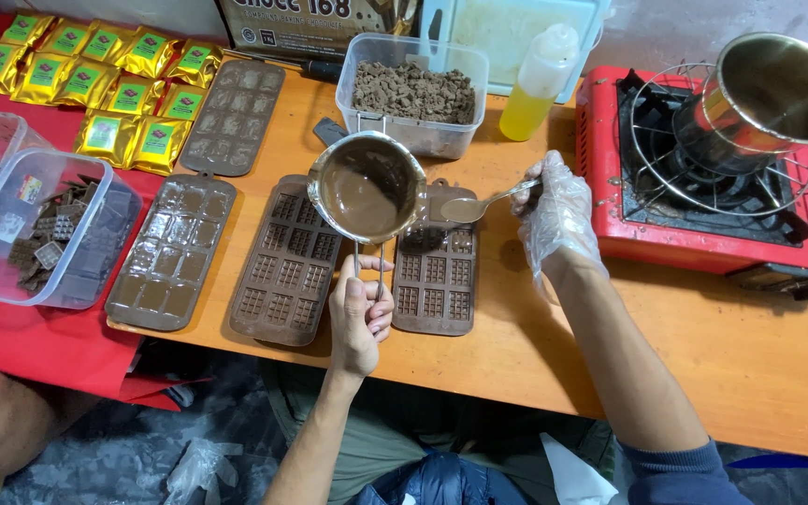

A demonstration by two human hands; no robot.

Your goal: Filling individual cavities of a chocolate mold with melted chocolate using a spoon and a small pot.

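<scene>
Head view shows my left hand (359,318) with its fingers wrapped tight around the wire handle of a small steel pot (367,187) of melted chocolate, held just above the moulds. My right hand (554,210), in a clear plastic glove, pinches the handle of one metal spoon (479,206); its bowl carries chocolate and sits just beside the pot's rim, over the rightmost mould.

I count four brown silicone moulds lying flat on the orange bench (703,355): one glossy mould (172,252) on the left, one waffle-pattern mould (287,262) partly under the pot, one mould (437,281) below the spoon, and one empty mould (234,117) farther back. One clear tub of chocolate crumbs (413,93) stands behind the pot, and one yellow squeeze bottle (537,84) beside it. One red gas stove (703,178) on the right carries one larger steel pot (764,98), tilted on its wire ring. At the left, two clear boxes (39,234) hold chocolate pieces, and about a dozen gold packets (95,79) lie on red cloth.
</scene>
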